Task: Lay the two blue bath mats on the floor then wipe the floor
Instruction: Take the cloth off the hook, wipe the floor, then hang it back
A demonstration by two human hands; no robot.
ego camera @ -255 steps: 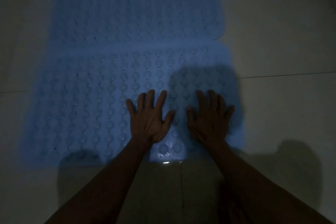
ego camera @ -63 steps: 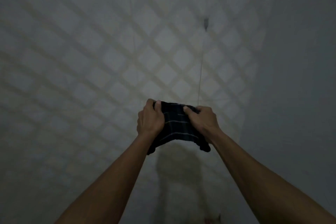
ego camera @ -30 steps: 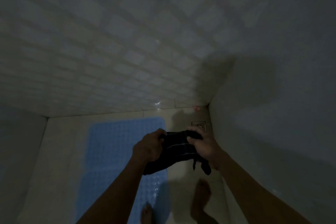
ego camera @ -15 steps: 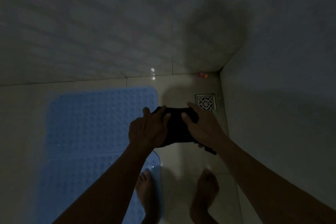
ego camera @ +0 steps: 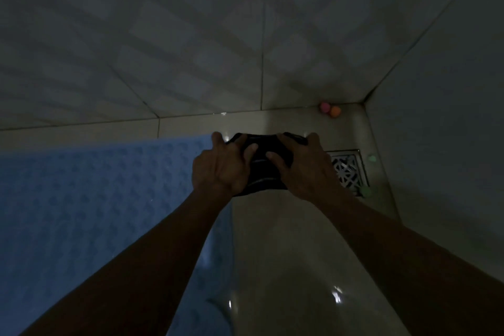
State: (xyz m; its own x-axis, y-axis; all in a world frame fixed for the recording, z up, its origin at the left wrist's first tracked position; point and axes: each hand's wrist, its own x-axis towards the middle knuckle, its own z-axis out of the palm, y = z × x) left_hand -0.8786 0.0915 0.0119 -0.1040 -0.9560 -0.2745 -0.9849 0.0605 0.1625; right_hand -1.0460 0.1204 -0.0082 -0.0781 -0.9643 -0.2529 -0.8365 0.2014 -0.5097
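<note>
Your left hand (ego camera: pixel 221 166) and right hand (ego camera: pixel 305 169) both press a bunched dark cloth (ego camera: pixel 263 169), fingers curled over it, just right of the blue mat (ego camera: pixel 95 199). The floor (ego camera: pixel 286 267) looks wet; sweeping right could snag the cloth on the drain grate (ego camera: pixel 347 169).

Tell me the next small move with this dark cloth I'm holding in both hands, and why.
Probably press the dark cloth flat onto the bare floor and start wiping. The blue mat already lies on the floor to the left, and the left hand and right hand hold the cloth low over the tile strip between the mat and the drain grate.
</note>
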